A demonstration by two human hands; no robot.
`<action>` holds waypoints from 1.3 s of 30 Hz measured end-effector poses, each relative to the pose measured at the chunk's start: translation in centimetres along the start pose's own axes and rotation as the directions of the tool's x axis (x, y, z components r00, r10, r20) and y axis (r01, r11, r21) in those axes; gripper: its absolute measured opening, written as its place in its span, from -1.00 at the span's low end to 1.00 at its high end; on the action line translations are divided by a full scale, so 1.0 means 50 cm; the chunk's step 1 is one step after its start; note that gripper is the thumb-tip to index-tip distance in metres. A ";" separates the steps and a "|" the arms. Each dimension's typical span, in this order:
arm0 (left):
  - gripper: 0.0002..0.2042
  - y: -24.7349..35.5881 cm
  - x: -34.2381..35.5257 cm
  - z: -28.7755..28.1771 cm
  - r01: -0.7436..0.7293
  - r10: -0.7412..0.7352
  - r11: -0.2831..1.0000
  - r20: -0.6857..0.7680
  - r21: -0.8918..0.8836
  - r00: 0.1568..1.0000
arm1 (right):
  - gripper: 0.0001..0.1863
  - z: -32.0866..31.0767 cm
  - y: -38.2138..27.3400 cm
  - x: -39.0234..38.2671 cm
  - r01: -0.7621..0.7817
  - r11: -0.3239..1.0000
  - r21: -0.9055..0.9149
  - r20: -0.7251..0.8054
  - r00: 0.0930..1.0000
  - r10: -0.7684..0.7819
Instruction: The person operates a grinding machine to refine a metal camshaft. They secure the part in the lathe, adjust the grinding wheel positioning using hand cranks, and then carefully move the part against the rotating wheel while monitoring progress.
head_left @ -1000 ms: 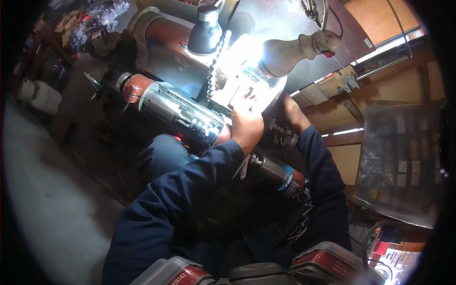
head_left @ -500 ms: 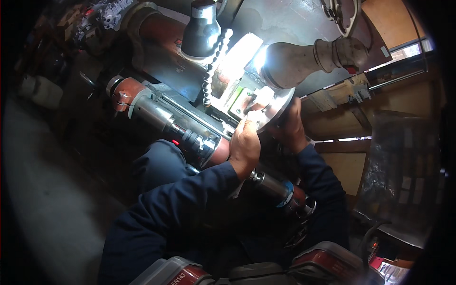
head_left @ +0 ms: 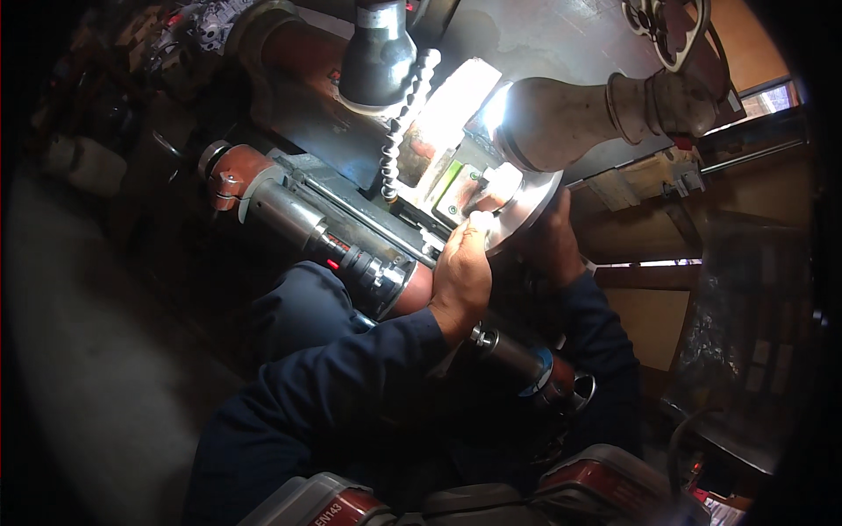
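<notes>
A pale metal disc point(head_left: 535, 206) stands in bright lamp light on the machine, with a blocky shiny fitting point(head_left: 498, 186) at its face. My left hand point(head_left: 463, 280) is closed at the disc's lower left edge, its fingertips raised beside the fitting. What those fingers pinch is lost in glare and shadow. Around the disc's right side is my right hand point(head_left: 559, 241), its fingers hidden behind the rim. A plate with a green edge point(head_left: 452, 191) and screws sits just left of the fitting.
Two lamp heads, one dark point(head_left: 377, 66) and one dusty beige point(head_left: 561, 123), hang close above. A segmented hose point(head_left: 405, 123) reaches down between them. Below lies a steel slide with an orange-red end point(head_left: 237, 175). A handwheel point(head_left: 671, 31) is at upper right.
The view has shifted slightly, so the machine and both hands appear a little farther right. Both hands stay at the disc, with no clear change of hold.
</notes>
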State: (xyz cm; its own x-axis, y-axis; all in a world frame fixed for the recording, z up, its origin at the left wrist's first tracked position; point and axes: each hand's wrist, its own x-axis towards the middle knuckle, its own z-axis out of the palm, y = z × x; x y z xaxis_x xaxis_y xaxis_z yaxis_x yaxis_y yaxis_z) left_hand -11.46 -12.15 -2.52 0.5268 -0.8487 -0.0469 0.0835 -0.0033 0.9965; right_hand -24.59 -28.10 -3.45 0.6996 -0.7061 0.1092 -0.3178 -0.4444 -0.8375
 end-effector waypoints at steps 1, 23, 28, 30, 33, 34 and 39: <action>-0.57 0.004 -0.001 0.003 0.009 -0.011 0.998 -0.021 -0.067 1.000 | -0.32 0.004 0.007 -0.002 0.000 1.000 0.011 -0.035 0.999 0.000; -0.61 0.021 0.008 -0.008 0.064 -0.054 0.985 0.062 -0.161 0.997 | -0.29 -0.022 0.047 0.031 -0.345 0.790 0.507 0.295 0.931 0.217; -0.74 0.015 0.025 -0.003 0.361 -0.324 0.739 0.170 -0.568 0.931 | -0.23 -0.015 -0.004 0.005 0.497 0.644 -0.581 0.098 0.829 -0.551; -0.74 -0.003 0.027 0.000 0.428 -0.393 0.510 0.241 -0.746 0.888 | -0.22 0.005 -0.028 -0.001 0.342 0.902 -0.264 -0.150 0.909 -0.389; -0.66 -0.061 0.020 -0.002 0.174 -0.100 0.908 0.206 -0.382 0.973 | -0.21 -0.011 0.036 0.023 -0.354 0.590 0.725 0.343 0.929 0.137; -0.67 -0.062 0.017 -0.005 0.150 -0.091 0.938 0.197 -0.312 0.976 | -0.20 -0.010 0.043 0.026 -0.597 0.213 0.774 0.565 0.802 0.194; -0.68 0.030 0.016 -0.002 0.397 -0.311 0.713 0.247 -0.578 0.918 | -0.18 -0.012 0.062 0.028 0.040 0.999 -0.024 0.013 0.999 -0.039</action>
State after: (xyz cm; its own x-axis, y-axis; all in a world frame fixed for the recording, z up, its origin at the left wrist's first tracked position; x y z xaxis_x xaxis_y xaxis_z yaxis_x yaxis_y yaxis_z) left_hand -10.86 -12.77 -1.09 0.2487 -0.9085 -0.3357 0.7574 -0.0336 0.6521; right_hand -24.97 -30.79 -5.59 0.7195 -0.6811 0.1353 -0.3049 -0.4849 -0.8197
